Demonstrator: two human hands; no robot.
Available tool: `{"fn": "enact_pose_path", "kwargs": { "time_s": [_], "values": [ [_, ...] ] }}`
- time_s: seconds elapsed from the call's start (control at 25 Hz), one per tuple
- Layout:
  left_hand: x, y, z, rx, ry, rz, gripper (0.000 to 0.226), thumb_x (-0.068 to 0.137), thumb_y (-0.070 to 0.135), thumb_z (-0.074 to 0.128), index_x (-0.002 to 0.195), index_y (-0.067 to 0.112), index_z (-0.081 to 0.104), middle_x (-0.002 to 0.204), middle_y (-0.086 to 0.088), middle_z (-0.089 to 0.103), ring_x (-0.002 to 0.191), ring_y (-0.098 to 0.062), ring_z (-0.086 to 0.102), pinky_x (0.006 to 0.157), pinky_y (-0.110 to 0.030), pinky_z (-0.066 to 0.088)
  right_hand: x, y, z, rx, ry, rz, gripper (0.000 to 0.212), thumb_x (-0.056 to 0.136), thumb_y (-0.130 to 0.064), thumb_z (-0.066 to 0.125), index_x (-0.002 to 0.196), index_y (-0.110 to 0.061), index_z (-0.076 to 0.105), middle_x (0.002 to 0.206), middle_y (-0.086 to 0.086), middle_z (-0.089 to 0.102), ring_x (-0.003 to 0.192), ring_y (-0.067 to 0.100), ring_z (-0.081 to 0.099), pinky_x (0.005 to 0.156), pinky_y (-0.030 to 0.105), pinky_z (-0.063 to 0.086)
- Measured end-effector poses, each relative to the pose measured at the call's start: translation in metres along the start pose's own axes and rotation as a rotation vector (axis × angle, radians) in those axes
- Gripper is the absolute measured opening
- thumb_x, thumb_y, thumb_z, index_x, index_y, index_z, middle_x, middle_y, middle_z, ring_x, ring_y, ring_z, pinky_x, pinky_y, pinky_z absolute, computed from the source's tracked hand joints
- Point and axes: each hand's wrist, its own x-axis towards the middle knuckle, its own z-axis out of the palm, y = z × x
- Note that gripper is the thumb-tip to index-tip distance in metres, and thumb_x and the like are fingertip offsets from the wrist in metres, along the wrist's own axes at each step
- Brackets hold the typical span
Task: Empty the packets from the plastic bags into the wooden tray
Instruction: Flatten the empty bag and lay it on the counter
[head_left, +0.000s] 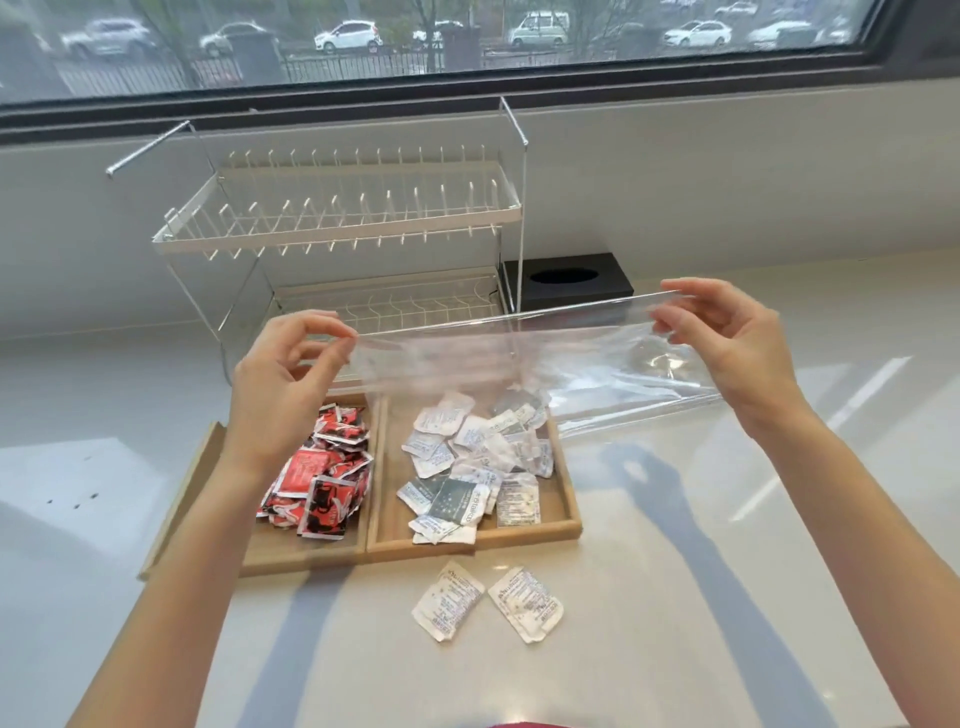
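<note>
Left hand (291, 374) and right hand (727, 343) each pinch an end of the clear bag (519, 358), stretched mouth-down above the tray (566, 499) so white packets (467, 462) drop into its right compartment, two strays (488, 600) lying outside.

Wooden tray (569, 527) partly behind left forearm; packet print illegible.

On the tabletop (727, 519) the wooden tray (563, 499) holds packets (467, 467) in two side-by-side compartments; two loose packets (488, 600) lie before it, a dish rack (337, 213) behind, a box (569, 280) right of the rack
</note>
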Motion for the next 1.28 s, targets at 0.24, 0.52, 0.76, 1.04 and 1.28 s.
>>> {"fn": "enact_pose_path", "kwargs": {
  "time_s": [0.24,0.52,0.76,1.04,1.28],
  "values": [
    [0.012,0.038,0.072,0.019,-0.01,0.031,0.023,0.085,0.014,0.058,0.077,0.036,0.056,0.069,0.026,0.065,0.06,0.003,0.06,0.062,-0.009,0.046,0.038,0.009,-0.081,-0.103,0.005,0.026,0.024,0.082,-0.013,0.064,0.069,-0.033,0.063,0.069,-0.015,0.066,0.065,-0.002,0.061,0.063,0.011,0.046],
    [0.044,0.064,0.163,-0.011,-0.009,0.002,0.014,0.086,0.013,0.057,0.079,0.025,0.058,0.08,0.005,0.069,0.074,-0.005,0.069,0.07,-0.021,0.056,0.089,0.035,-0.151,-0.132,-0.055,0.147,0.017,0.087,-0.014,0.058,0.073,-0.024,0.056,0.05,-0.012,0.061,0.046,0.001,0.057,0.048,0.012,0.045],
    [0.056,0.086,0.204,-0.082,0.157,0.094,0.014,0.086,0.009,0.055,0.088,0.022,0.061,0.081,0.031,0.067,0.087,0.002,0.065,0.084,-0.016,0.05,0.118,0.047,-0.178,0.086,-0.009,0.161,0.012,0.088,-0.005,0.055,0.082,-0.013,0.06,0.078,-0.002,0.07,0.075,0.002,0.069,0.067,0.013,0.052],
    [0.027,0.049,0.244,0.033,0.154,-0.006,0.009,0.086,0.024,0.052,0.09,0.026,0.06,0.093,0.005,0.068,0.087,0.0,0.063,0.08,-0.013,0.05,0.102,0.112,-0.184,0.15,-0.01,0.363,0.02,0.088,-0.026,0.054,0.083,-0.017,0.07,0.085,-0.006,0.072,0.081,0.009,0.066,0.081,0.018,0.054],
    [0.003,-0.02,0.29,0.474,-0.159,-0.247,0.026,0.087,0.008,0.053,0.111,0.0,0.058,0.11,-0.017,0.06,0.105,-0.031,0.056,0.089,-0.028,0.036,0.075,0.19,-0.168,-0.204,-0.172,0.584,0.025,0.091,-0.018,0.051,0.102,-0.002,0.067,0.099,0.01,0.07,0.088,0.015,0.064,0.086,0.026,0.052]
  ]
}}
